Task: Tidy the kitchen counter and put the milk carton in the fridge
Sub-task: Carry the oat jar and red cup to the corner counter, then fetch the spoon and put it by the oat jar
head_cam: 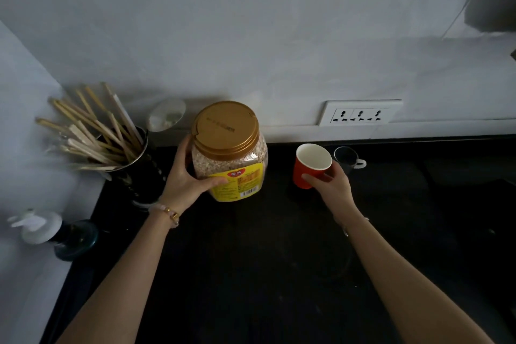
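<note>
A clear plastic jar of oats (231, 159) with a gold lid and yellow label stands on the black counter (251, 260) near the back wall. My left hand (187, 179) wraps around its left side, thumb across the label. To the right, a red paper cup (308, 166) with a white inside stands upright on the counter. My right hand (331, 186) holds it from the right, fingers around its lower wall. No milk carton is in view.
A dark holder full of wooden chopsticks (111, 142) stands left of the jar. A small glass mug (347, 160) sits just behind the red cup. A white-topped pump bottle (55, 229) is at the far left. A wall socket strip (360, 112) is above the counter.
</note>
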`<control>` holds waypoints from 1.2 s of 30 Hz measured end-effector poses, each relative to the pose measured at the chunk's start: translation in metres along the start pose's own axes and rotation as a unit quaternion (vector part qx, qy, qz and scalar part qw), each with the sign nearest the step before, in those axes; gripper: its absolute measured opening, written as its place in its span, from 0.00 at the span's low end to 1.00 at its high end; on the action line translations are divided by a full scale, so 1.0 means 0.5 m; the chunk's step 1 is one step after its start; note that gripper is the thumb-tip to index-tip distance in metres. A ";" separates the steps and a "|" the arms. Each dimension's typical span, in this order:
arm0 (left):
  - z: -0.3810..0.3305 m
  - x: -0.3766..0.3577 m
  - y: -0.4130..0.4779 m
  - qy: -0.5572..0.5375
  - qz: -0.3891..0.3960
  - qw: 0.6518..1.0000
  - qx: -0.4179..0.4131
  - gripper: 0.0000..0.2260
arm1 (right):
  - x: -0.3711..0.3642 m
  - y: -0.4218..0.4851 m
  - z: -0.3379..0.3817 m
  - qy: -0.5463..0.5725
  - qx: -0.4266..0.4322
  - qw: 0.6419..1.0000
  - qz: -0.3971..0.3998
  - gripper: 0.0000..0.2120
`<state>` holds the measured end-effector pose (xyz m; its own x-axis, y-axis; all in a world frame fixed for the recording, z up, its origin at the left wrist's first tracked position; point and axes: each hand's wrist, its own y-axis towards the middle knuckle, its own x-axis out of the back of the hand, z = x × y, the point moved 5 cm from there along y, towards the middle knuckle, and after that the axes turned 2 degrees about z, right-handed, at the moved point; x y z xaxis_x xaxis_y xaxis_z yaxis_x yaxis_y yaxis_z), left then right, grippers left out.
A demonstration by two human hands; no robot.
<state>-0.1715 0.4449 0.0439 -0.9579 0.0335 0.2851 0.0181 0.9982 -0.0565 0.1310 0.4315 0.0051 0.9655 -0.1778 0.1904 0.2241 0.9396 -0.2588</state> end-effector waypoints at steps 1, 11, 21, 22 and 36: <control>0.000 0.003 0.001 -0.016 -0.001 1.000 0.006 0.47 | -0.001 0.007 0.000 -0.001 0.005 1.000 -0.002 0.31; 0.008 0.006 0.003 -0.042 -0.002 0.999 0.030 0.42 | -0.041 0.050 0.005 -0.007 0.051 0.999 0.019 0.31; -0.011 0.002 -0.017 -0.024 -0.003 0.998 0.056 0.43 | -0.047 0.045 -0.009 -0.032 0.018 0.999 0.037 0.40; -0.019 0.000 -0.021 -0.020 -0.004 0.998 0.054 0.43 | -0.043 0.040 -0.011 -0.041 0.014 0.998 0.038 0.40; 0.008 -0.121 -0.263 0.003 -0.040 0.987 0.159 0.15 | 0.127 -0.294 -0.059 -0.074 -0.073 0.994 0.028 0.13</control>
<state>-0.1170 0.3113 0.0303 -0.9512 -0.0428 0.3057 -0.1482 0.9321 -0.3305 0.1632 0.2735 0.0273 0.9496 -0.0712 0.3052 0.1974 0.8921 -0.4064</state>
